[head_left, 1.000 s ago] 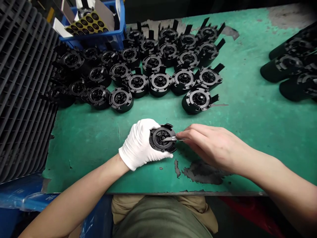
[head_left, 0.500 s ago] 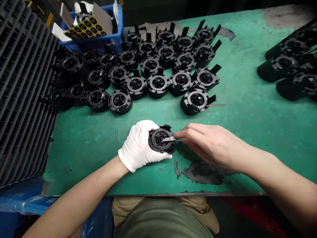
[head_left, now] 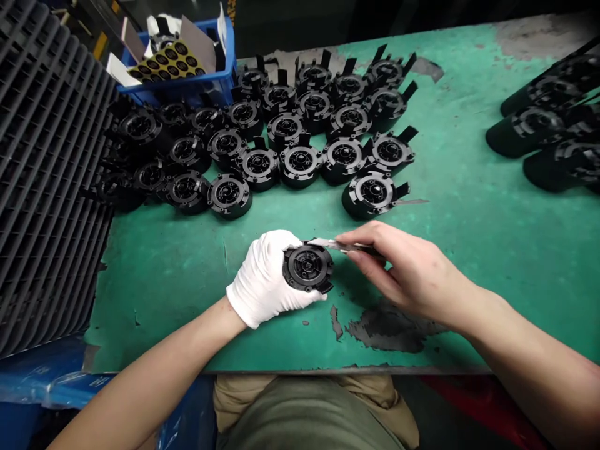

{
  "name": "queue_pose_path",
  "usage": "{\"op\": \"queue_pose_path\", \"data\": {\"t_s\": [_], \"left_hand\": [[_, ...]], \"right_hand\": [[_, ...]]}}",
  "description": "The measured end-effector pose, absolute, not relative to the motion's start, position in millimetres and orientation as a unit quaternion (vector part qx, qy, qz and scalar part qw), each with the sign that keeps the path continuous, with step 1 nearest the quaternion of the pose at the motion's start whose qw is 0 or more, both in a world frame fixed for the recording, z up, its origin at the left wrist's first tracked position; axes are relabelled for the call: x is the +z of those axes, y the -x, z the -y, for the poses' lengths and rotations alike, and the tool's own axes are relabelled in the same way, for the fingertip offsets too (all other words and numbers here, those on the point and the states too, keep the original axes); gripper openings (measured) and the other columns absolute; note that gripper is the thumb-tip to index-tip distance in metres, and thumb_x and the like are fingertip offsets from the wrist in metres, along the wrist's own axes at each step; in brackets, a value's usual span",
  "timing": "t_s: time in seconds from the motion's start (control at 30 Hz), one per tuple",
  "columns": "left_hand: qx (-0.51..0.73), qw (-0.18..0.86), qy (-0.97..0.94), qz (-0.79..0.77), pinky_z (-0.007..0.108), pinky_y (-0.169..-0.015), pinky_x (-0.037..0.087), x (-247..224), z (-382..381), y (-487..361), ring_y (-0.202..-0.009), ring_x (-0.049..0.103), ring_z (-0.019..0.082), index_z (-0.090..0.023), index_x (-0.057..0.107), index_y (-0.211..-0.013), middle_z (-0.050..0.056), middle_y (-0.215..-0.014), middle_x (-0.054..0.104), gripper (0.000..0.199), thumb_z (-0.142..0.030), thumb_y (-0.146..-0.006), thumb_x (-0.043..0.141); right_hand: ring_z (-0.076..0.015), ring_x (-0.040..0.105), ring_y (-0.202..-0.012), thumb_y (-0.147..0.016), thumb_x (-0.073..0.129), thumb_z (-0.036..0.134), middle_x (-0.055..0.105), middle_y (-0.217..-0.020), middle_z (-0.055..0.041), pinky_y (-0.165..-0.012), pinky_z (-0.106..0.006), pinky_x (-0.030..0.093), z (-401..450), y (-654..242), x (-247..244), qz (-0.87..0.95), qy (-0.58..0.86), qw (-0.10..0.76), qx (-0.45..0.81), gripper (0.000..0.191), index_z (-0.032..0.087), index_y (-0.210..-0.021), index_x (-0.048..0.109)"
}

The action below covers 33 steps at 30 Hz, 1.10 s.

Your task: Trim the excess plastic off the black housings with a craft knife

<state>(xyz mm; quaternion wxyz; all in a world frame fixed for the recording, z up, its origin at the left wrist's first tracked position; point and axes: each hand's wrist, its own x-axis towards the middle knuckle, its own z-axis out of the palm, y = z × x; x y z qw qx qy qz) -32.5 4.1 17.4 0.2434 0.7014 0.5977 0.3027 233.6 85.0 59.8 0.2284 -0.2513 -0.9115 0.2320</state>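
A white-gloved left hand (head_left: 267,278), my own, is wrapped round a black round plastic housing (head_left: 308,267), with its ringed face turned up toward me. My bare right hand (head_left: 403,262) pinches a slim craft knife (head_left: 349,247) between thumb and fingers. Its pale blade lies over the top edge of the housing; whether it touches cannot be made out. Just beyond my hands, a similar black housing (head_left: 370,192) stands on the green table (head_left: 290,350).
Several black housings (head_left: 302,161) stand in rows across the table's far half. More dark cylinders (head_left: 525,128) are at the right. A blue bin (head_left: 187,90) with a sheet of round stickers (head_left: 171,61) sits at the back left, beside stacked grey ribbed trays (head_left: 37,156).
My right hand has moved the knife up from the housing's centre to its top edge. My left hand keeps its hold on the housing.
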Motion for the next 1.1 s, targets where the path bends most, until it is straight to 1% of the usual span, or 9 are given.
{"op": "queue_pose_path", "data": {"t_s": [0.13,0.3,0.47,0.63,0.73,0.8,0.9,0.97,1.1], "left_hand": [[0.315,0.252,-0.694,-0.596,0.046,-0.084,0.063,20,-5,31,-0.095,0.076,0.033,-0.024,0.073,-0.101,0.008,-0.101,0.075,0.068,-0.063,-0.057,0.107],[0.314,0.254,-0.696,-0.594,0.046,-0.084,0.064,21,-5,31,-0.094,0.076,0.032,-0.024,0.073,-0.096,0.008,-0.101,0.075,0.063,-0.063,-0.059,0.106],[0.318,0.249,-0.701,-0.588,0.047,-0.086,0.066,19,-4,31,-0.095,0.077,0.032,-0.025,0.073,-0.103,0.008,-0.104,0.075,0.064,-0.058,-0.059,0.106],[0.321,0.247,-0.709,-0.577,0.054,-0.107,0.066,14,0,34,-0.12,0.078,0.038,-0.023,0.067,-0.133,0.013,-0.128,0.078,0.081,-0.051,-0.067,0.102],[0.315,0.262,-0.726,-0.552,0.057,-0.12,0.06,13,1,39,-0.136,0.074,0.041,-0.021,0.061,-0.149,0.017,-0.145,0.075,0.088,-0.051,-0.074,0.097],[0.303,0.28,-0.724,-0.553,0.058,-0.125,0.057,14,1,42,-0.143,0.071,0.042,-0.02,0.059,-0.154,0.018,-0.153,0.072,0.093,-0.054,-0.076,0.097],[0.266,0.306,-0.72,-0.564,0.063,-0.13,0.053,19,-5,47,-0.151,0.064,0.047,-0.02,0.057,-0.161,0.021,-0.163,0.065,0.113,-0.067,-0.068,0.102],[0.242,0.313,-0.735,-0.551,0.065,-0.131,0.052,22,-13,49,-0.152,0.063,0.049,-0.02,0.058,-0.162,0.022,-0.163,0.065,0.122,-0.074,-0.062,0.104],[0.246,0.301,-0.773,-0.501,0.062,-0.122,0.059,22,-28,49,-0.135,0.075,0.045,-0.022,0.07,-0.147,0.018,-0.144,0.078,0.106,-0.073,-0.061,0.104]], "right_hand": [[-0.0196,0.075,-0.091,-0.112,0.062,0.017,0.076,-0.108,-0.006,-0.077,-0.031,0.058,-80,-237,55,0.937,0.224,0.187,0.192,0.021,0.021,-0.133,0.063],[-0.0172,0.068,-0.076,-0.114,0.059,0.019,0.07,-0.096,-0.0033,-0.064,-0.031,0.05,-76,-242,53,0.958,0.207,0.156,0.122,0.014,0.02,-0.127,0.064],[-0.0175,0.073,-0.086,-0.113,0.062,0.02,0.074,-0.105,-0.0048,-0.072,-0.03,0.055,-75,-245,50,0.942,0.23,0.172,0.177,0.017,0.02,-0.131,0.062],[-0.0211,0.077,-0.098,-0.114,0.062,0.022,0.075,-0.116,-0.0081,-0.086,-0.034,0.062,-66,-254,35,0.918,0.28,0.204,0.194,0.026,0.021,-0.14,0.06],[-0.0222,0.079,-0.1,-0.115,0.06,0.026,0.075,-0.117,-0.0083,-0.087,-0.035,0.063,-61,-263,28,0.913,0.298,0.203,0.192,0.029,0.023,-0.143,0.06],[-0.0222,0.08,-0.1,-0.115,0.06,0.027,0.076,-0.117,-0.0078,-0.087,-0.035,0.064,-60,-269,25,0.914,0.298,0.204,0.185,0.027,0.023,-0.142,0.061],[-0.0216,0.08,-0.099,-0.115,0.059,0.027,0.08,-0.116,-0.0062,-0.087,-0.034,0.064,-62,-274,26,0.924,0.278,0.207,0.159,0.024,0.024,-0.139,0.064],[-0.0209,0.08,-0.097,-0.116,0.058,0.027,0.082,-0.114,-0.0051,-0.083,-0.034,0.064,-66,-274,30,0.934,0.264,0.205,0.126,0.022,0.024,-0.136,0.065],[-0.0189,0.078,-0.088,-0.117,0.055,0.024,0.082,-0.108,-0.0048,-0.072,-0.032,0.062,-78,-264,39,0.953,0.23,0.192,0.053,0.021,0.021,-0.132,0.068]]}}
